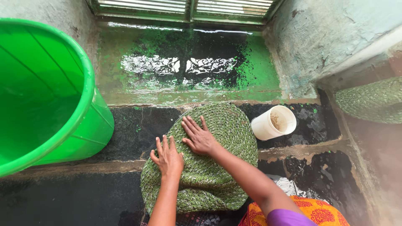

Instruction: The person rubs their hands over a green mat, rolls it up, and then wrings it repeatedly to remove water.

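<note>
The left hand (168, 158) lies flat, fingers spread, on the near-left part of a round green braided mat (201, 159), gripping nothing. The right hand (200, 138) presses open-palmed just beside it, further in. The mat rests on the wet dark stone floor (75, 196), folded over a step edge, so it looks soft, floppy and probably heavy with water; its thick rim seems the surest hold. To its right lies a tipped white plastic cup (273, 122); far left stands a large green plastic bucket (50, 100).
</note>
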